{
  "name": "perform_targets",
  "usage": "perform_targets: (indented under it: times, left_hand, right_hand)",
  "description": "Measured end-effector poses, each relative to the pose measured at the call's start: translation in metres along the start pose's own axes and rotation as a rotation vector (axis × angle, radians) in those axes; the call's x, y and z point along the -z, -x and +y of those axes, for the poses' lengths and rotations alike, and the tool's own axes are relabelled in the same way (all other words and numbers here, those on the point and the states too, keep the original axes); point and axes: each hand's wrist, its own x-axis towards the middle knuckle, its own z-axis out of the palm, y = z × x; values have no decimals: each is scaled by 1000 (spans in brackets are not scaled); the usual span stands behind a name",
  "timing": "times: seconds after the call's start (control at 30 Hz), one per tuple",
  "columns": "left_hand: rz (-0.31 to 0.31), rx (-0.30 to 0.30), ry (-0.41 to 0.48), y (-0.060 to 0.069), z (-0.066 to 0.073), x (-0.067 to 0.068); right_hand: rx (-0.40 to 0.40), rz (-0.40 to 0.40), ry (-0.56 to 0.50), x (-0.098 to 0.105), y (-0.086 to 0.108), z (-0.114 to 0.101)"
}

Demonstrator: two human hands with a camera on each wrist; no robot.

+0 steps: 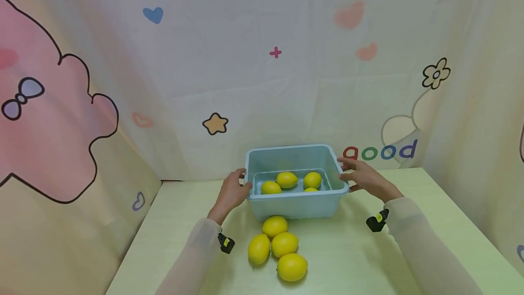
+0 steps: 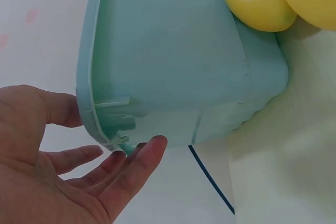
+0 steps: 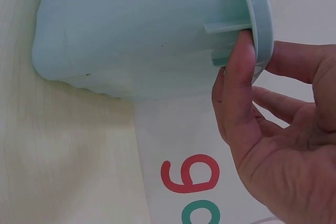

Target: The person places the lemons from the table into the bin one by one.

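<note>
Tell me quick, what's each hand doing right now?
Left hand: closed, holding the blue bin by its left end.
Right hand: closed, holding the blue bin by its right end.

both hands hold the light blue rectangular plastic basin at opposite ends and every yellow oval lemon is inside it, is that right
Not quite: four yellow oval lemons lie outside, on the pale green tabletop in front of the light blue rectangular plastic basin, as the head view shows; the others are inside. The left hand and right hand do hold it at opposite ends.
</note>
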Motion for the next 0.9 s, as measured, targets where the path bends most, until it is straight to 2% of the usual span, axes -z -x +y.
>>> perform_targets:
  times: [0.07, 0.3, 0.5, 0.73, 0.9]
  left_hand:
    - [20, -16, -28, 2, 2, 1]
    - [48, -41, -24, 14, 11, 8]
    - [109, -119, -65, 26, 16, 9]
    - [188, -219, -154, 44, 29, 7]
    - [210, -278, -205, 59, 39, 4]
  right_hand:
    - [-2, 1, -3, 0, 1, 0]
    - [-7, 5, -9, -1, 3, -1]
    - [-3, 4, -1, 0, 3, -1]
    - [-2, 1, 1, 0, 3, -1]
    - [-4, 0, 9, 0, 3, 0]
